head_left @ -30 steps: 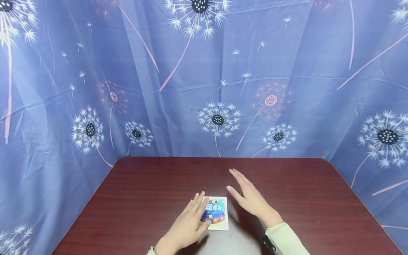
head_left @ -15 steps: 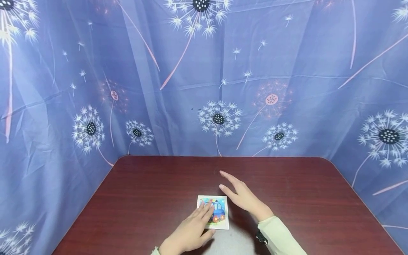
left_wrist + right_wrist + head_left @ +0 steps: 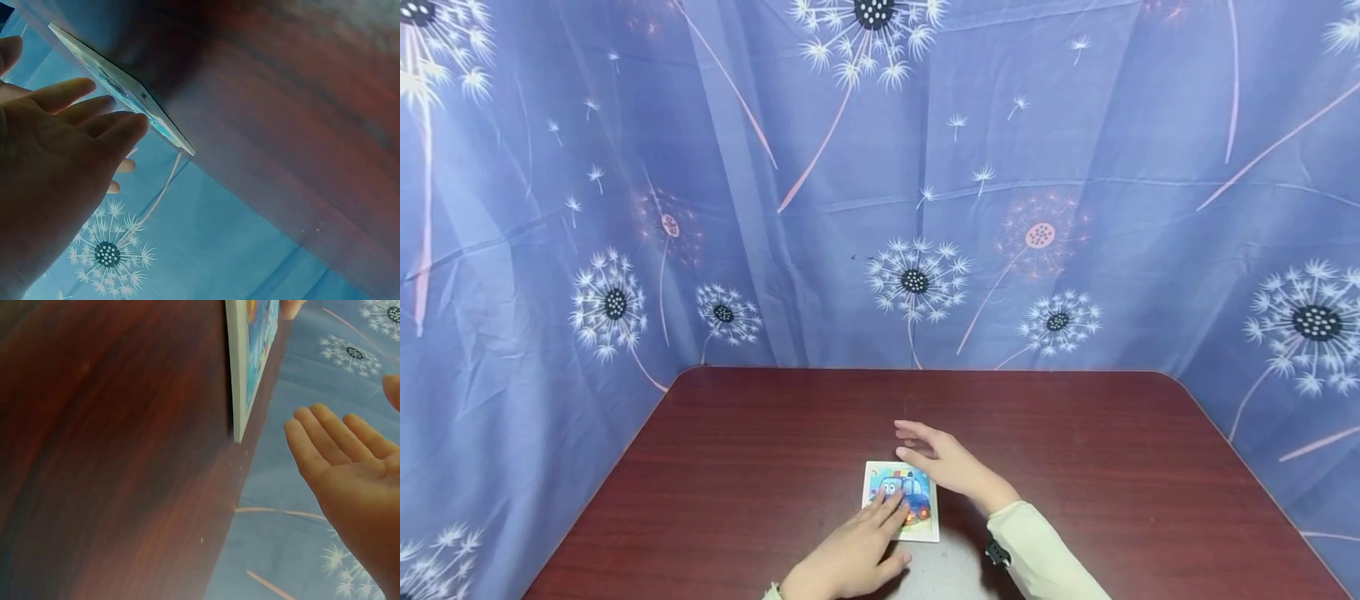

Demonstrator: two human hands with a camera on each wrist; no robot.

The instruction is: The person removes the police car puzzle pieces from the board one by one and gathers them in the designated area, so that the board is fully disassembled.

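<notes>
A square picture board (image 3: 924, 493) with a white border and a cartoon blue car lies flat on the table near its front. My left hand (image 3: 850, 557) reaches over its lower left part, with extended fingers overlapping the car; in the left wrist view those fingers (image 3: 94, 119) come right up to the picture face. Beyond the top right corner of the board hovers my right hand (image 3: 958, 468), fingers loosely bent and holding nothing. The right wrist view puts the right palm (image 3: 365, 475) apart from the thick pale edge of the board (image 3: 239, 381).
The dark red wooden table (image 3: 737, 467) has rounded far corners. A blue curtain (image 3: 820, 167) printed with dandelions hangs along its back and both sides. A black band (image 3: 997, 552) sits at the right sleeve's cuff (image 3: 1022, 529).
My right hand has moved left and nearer, to the board's top right corner. My left hand has shifted slightly right and towards me across the board, uncovering the car's eyes. The board stays put.
</notes>
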